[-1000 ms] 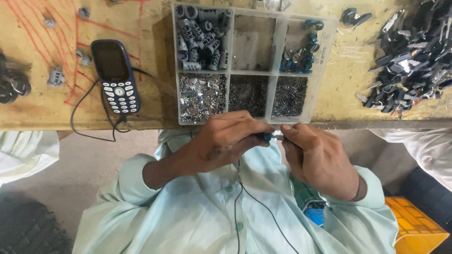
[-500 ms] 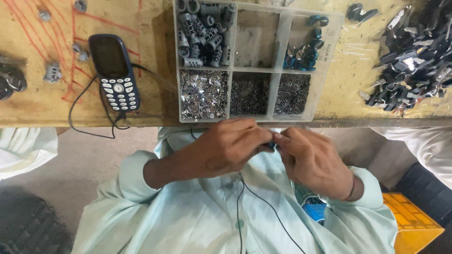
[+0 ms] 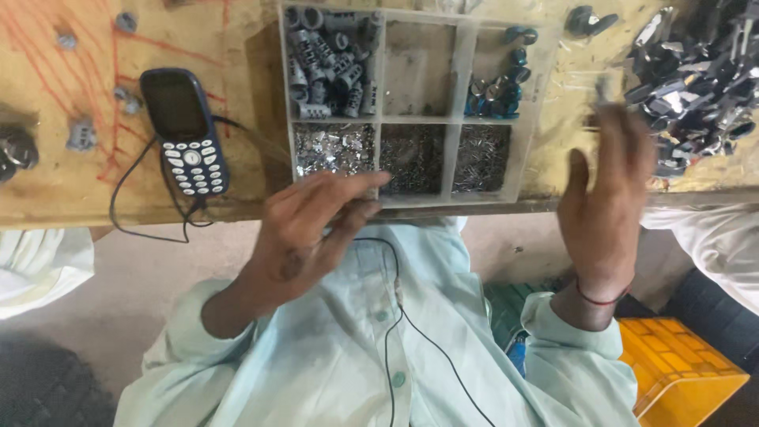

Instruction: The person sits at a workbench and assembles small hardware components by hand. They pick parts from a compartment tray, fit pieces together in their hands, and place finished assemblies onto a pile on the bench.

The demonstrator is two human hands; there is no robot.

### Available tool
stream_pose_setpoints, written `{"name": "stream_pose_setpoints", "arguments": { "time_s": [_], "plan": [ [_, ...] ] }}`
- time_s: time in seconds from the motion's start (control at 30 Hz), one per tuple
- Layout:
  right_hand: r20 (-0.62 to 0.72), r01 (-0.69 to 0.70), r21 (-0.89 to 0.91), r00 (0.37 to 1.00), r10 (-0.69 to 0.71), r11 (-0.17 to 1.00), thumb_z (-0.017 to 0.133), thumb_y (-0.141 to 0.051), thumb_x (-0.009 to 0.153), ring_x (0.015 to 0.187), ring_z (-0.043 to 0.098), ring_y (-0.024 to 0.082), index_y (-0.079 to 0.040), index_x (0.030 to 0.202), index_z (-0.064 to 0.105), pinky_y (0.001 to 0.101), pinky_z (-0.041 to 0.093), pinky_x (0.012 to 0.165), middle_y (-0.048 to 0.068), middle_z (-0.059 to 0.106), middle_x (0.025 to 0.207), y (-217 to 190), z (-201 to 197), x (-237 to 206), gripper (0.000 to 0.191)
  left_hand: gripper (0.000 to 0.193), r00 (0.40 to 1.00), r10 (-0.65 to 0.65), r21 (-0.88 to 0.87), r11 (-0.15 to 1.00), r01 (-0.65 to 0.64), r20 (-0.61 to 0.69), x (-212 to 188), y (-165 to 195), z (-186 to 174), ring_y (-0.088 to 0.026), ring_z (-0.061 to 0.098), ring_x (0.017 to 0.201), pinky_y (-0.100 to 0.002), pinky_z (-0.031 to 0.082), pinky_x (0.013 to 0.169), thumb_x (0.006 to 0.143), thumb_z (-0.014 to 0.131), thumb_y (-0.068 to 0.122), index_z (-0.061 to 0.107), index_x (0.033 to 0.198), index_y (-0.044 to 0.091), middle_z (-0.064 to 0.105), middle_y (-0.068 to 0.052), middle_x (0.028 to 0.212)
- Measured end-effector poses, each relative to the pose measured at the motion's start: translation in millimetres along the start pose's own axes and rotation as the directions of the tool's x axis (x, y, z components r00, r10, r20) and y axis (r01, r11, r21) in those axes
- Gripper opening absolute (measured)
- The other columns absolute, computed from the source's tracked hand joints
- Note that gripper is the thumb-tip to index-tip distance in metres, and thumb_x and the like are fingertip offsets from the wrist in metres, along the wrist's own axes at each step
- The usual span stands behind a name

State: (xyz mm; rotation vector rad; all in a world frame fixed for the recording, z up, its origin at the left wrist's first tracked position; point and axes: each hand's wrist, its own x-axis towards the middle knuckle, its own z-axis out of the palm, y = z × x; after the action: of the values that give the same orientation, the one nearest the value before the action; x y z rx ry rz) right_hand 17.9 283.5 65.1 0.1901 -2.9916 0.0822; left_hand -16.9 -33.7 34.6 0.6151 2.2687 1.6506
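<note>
Head view: my left hand [image 3: 316,229] pinches its fingertips at the near edge of the compartment tray [image 3: 526,119]; I cannot tell what it grips. My right hand [image 3: 605,205] reaches, fingers spread and empty, toward the dark metal parts pile [image 3: 696,79] just beyond it.

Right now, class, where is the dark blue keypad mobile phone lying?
In the head view, the dark blue keypad mobile phone lies on the wooden workbench at the left, beside the clear six-compartment plastic parts tray, above the person's left hand.
</note>
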Motion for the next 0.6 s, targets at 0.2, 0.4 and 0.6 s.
{"name": "stream_pose_setpoints", "arguments": {
  "time_s": [0.2, 0.4, 0.6],
  "plan": [
    [0.188, -0.395, 0.583, 0.916, 0.355, 0.710, 0.057, 0.006, 0.102, 0.084, 0.069, 0.024, 0.000, 0.111, 0.068, 0.0321, 0.055, 0.075, 0.012, 0.073, 0.100, -25, -46, 31, 0.015, 0.013, 0.988, -0.149, 0.635, 0.761, 0.136, -0.033, -7, 0, -13, -0.029, 0.068, 0.080, -0.043, 0.051, 0.063, 0.095, 0.072, 0.014, 0.066, 0.105, 0.007, 0.068, -0.008, 0.088],
    [0.290, 0.329, 0.404, 0.839, -0.460, 0.854, 0.071, -0.015, 0.085, 0.088, 0.060, 0.027, -0.008, 0.092, 0.063, 0.0396, 0.047, 0.075, 0.010, 0.057, 0.091, -67, 32, 50, 0.013, 0.009, 0.994, -0.107, 0.547, 0.834, 0.070, 0.036, 3, 4, -17, -0.031, 0.068, 0.083, -0.044, 0.051, 0.066, 0.094, 0.068, 0.009, 0.060, 0.098, 0.007, 0.066, -0.009, 0.090],
    [0.325, 0.393, 0.320, 0.809, -0.489, 0.862, 0.069, -0.013, 0.086, 0.091, 0.057, 0.025, -0.008, 0.093, 0.061, 0.0381, 0.044, 0.078, 0.008, 0.053, 0.094, -65, 52, 36, 0.011, 0.015, 0.992, -0.120, 0.306, 0.944, 0.121, -0.022, -6, 0, -15, -0.032, 0.067, 0.084, -0.043, 0.052, 0.072, 0.091, 0.072, 0.004, 0.059, 0.098, 0.004, 0.063, -0.011, 0.093]
  ]
}}
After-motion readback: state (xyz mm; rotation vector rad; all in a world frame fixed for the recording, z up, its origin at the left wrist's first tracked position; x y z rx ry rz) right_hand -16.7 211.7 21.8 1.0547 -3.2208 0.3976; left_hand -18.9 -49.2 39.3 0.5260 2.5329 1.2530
